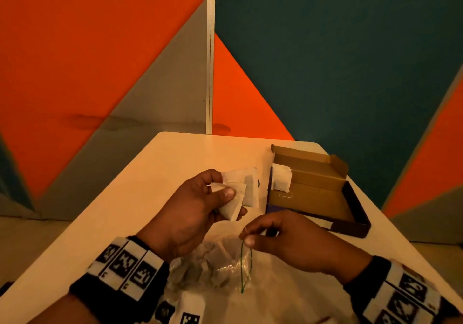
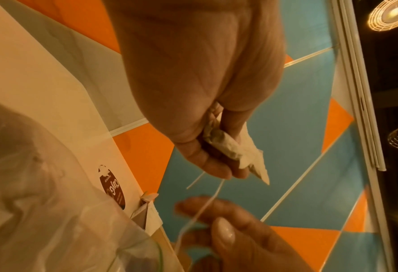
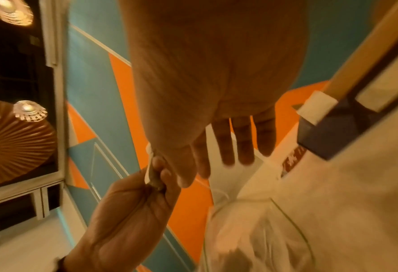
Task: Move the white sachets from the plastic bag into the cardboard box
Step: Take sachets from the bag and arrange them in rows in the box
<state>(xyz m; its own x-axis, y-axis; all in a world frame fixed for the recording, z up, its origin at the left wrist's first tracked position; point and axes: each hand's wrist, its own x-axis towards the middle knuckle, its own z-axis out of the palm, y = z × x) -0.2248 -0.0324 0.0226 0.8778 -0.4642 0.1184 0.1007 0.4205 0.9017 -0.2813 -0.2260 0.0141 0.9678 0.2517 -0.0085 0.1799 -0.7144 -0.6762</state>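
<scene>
My left hand (image 1: 224,189) grips a small bundle of white sachets (image 1: 244,193) above the table, thumb pressed on top. In the left wrist view the sachets (image 2: 236,152) stick out from the curled fingers and a thin white string (image 2: 207,202) runs down to my right hand (image 2: 219,224). My right hand (image 1: 246,238) pinches that string between thumb and forefinger, just above the clear plastic bag (image 1: 220,266), which holds more sachets. The open cardboard box (image 1: 315,198) lies to the right, with white sachets (image 1: 281,179) at its left end.
The pale table (image 1: 150,185) ends at a rounded far edge against an orange, grey and teal wall. The box's dark lid wall (image 1: 355,211) stands up on its right side. A green line (image 1: 242,268) marks the bag's mouth.
</scene>
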